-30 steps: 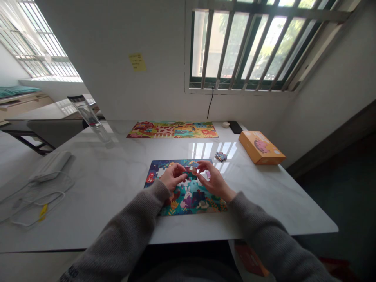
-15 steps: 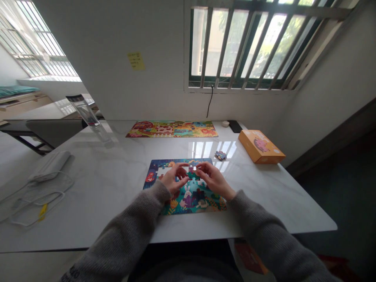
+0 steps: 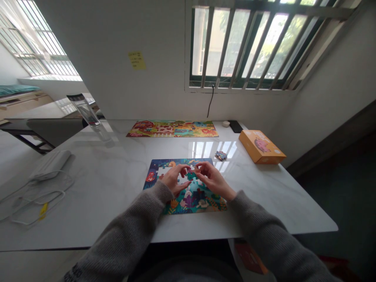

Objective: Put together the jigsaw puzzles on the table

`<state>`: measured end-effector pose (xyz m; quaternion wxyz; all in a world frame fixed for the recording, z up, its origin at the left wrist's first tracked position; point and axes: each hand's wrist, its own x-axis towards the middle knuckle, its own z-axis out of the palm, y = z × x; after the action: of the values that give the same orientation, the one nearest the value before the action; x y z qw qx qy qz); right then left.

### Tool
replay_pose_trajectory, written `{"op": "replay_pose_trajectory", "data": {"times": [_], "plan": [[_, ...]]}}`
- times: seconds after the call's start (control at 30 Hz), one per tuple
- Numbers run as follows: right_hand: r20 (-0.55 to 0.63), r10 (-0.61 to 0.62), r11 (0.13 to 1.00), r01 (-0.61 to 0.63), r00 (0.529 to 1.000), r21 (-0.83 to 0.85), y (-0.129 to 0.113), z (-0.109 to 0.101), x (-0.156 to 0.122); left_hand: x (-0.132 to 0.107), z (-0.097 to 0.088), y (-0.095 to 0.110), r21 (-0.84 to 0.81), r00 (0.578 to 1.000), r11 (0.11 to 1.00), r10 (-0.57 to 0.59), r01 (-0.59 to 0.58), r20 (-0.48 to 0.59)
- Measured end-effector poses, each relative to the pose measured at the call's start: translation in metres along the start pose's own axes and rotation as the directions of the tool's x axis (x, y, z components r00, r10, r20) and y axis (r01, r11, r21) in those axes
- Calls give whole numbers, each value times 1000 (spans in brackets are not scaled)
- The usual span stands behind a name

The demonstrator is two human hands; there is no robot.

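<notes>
A partly assembled jigsaw puzzle (image 3: pixel 173 205) with woodland animals, a white rabbit among them, lies on the table in front of me. Over its upper middle is a teal and red puzzle piece (image 3: pixel 191 174). My right hand (image 3: pixel 216 179) pinches this piece at its right side with thumb and fingers. My left hand (image 3: pixel 175 178) is at the left, thumb and curled fingers apart, fingertips close to the piece's left edge; whether they touch it I cannot tell. White gaps show in the picture around the hands. A small pile of loose pieces (image 3: pixel 221 155) sits beyond the puzzle's right corner.
A long farm-scene puzzle (image 3: pixel 173 129) lies along the wall. To the right are an orange box (image 3: pixel 261 147), a black phone (image 3: pixel 235 126) and a small white round item (image 3: pixel 226 123). A clear bottle (image 3: pixel 85 109) and a white device with cables (image 3: pixel 51 164) stand left.
The puzzle piece between my hands has turned slightly. My left thumb has moved a little down and away from it, widening the left hand's gap. The right hand has barely moved.
</notes>
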<state>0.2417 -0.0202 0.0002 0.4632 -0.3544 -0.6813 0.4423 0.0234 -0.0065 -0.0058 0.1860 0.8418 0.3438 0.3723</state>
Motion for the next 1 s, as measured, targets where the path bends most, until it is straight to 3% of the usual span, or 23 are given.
{"op": "replay_pose_trajectory", "data": {"times": [0.23,0.4,0.6,0.77,1.0], "plan": [[7,42,998,-42,999,42,-3,0,0,-1,1,-3,-7,1000,1000,-3,3,-5],[-41,40,998,-38,998,40,-3,-2,1,-2,2,-1,70,995,995,64,-69,74],[-28,34,999,-33,999,31,-4,-2,0,-1,0,0,96,985,984,143,-151,93],[-25,24,1000,-24,999,11,-5,-3,0,-3,1,-4,110,996,990,82,-86,48],[0,33,999,-33,999,12,-7,-2,-1,-2,0,-5,103,986,984,139,-148,91]]}}
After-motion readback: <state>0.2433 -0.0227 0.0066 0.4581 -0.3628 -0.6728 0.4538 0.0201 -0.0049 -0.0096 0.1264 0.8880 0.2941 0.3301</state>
